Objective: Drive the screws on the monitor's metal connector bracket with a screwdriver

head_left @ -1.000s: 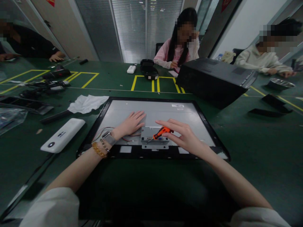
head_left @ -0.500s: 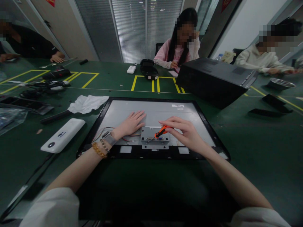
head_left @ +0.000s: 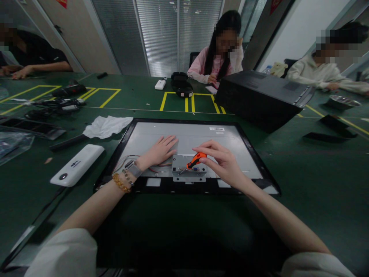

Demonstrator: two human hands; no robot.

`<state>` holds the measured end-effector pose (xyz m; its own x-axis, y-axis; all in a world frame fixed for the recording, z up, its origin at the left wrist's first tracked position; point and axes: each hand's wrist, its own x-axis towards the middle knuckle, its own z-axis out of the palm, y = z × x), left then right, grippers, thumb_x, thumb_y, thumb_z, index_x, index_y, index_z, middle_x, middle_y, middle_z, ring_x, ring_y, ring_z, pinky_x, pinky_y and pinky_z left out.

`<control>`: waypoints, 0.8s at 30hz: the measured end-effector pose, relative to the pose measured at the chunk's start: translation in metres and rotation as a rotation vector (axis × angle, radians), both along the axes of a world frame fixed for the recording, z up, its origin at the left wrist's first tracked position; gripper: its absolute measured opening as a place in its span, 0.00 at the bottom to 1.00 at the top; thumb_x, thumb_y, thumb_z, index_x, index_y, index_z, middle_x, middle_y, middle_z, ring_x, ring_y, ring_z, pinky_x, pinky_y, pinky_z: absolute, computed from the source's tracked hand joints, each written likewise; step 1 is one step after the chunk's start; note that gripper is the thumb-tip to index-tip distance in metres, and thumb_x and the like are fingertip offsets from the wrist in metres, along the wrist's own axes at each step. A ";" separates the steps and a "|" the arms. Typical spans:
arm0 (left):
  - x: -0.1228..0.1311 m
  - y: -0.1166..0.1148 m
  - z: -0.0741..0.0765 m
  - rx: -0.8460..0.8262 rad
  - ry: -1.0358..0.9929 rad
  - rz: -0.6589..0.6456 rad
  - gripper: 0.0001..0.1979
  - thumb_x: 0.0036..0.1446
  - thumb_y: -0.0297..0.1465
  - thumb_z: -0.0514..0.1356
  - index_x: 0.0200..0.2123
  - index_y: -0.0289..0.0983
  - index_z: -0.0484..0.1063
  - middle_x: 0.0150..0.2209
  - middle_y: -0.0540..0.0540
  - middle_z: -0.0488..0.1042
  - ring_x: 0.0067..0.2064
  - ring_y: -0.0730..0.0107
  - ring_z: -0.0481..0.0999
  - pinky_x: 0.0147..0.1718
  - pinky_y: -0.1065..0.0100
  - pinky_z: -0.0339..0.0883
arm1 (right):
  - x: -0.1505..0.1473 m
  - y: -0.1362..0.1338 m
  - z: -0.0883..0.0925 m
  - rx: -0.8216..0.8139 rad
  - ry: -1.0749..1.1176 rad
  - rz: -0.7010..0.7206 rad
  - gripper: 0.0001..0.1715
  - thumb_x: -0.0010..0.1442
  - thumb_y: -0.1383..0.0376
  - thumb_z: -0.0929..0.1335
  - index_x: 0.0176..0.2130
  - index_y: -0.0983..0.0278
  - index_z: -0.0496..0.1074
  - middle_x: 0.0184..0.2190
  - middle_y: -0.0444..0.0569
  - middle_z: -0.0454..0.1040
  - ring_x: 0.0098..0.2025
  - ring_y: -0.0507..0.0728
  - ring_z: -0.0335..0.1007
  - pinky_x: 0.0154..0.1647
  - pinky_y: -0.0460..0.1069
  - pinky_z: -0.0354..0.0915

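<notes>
A flat monitor panel [head_left: 196, 134] with a grey metal back and a black frame lies on the green table in front of me. At its near edge sits a metal bracket [head_left: 188, 179] with connector ports. My right hand [head_left: 223, 159] grips an orange and black screwdriver [head_left: 196, 160] by its handle end; the shaft slants down left to the bracket's port row. My left hand [head_left: 160, 151] lies flat on the panel with fingers spread, its fingertips just left of the bracket. Thin wires [head_left: 157, 168] run beneath and beside that hand.
Left of the panel are a white power bank-like device [head_left: 77, 165], a crumpled white cloth [head_left: 107, 127] and tangled black cables [head_left: 54, 107]. A large black casing [head_left: 259, 96] stands at the back right, near a metal bowl [head_left: 343, 102]. Several people sit around the table.
My right hand and the screwdriver handle have shifted slightly to the left. My left hand stays put. At the far left, a person's hand has drawn back leftward.
</notes>
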<state>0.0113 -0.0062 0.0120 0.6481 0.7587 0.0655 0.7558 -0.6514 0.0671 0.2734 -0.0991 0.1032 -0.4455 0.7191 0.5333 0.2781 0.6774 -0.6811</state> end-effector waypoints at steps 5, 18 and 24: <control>0.000 -0.001 0.001 -0.011 -0.005 -0.003 0.27 0.71 0.41 0.42 0.67 0.34 0.53 0.69 0.38 0.49 0.69 0.54 0.48 0.65 0.50 0.41 | 0.002 -0.001 0.003 -0.050 0.005 0.028 0.19 0.67 0.67 0.64 0.56 0.55 0.70 0.46 0.50 0.75 0.48 0.57 0.71 0.50 0.56 0.67; -0.001 0.000 -0.001 0.001 -0.010 -0.014 0.27 0.72 0.42 0.42 0.67 0.35 0.52 0.69 0.37 0.49 0.69 0.54 0.49 0.65 0.50 0.42 | 0.003 0.003 0.000 -0.001 0.016 -0.074 0.17 0.65 0.66 0.67 0.52 0.54 0.75 0.41 0.48 0.76 0.43 0.55 0.72 0.45 0.54 0.69; -0.001 0.000 0.000 -0.013 -0.011 -0.009 0.27 0.71 0.42 0.42 0.67 0.35 0.52 0.69 0.37 0.48 0.69 0.53 0.48 0.65 0.49 0.42 | 0.003 0.001 0.003 -0.097 0.024 -0.007 0.20 0.66 0.68 0.63 0.55 0.54 0.72 0.49 0.47 0.77 0.52 0.57 0.72 0.54 0.56 0.67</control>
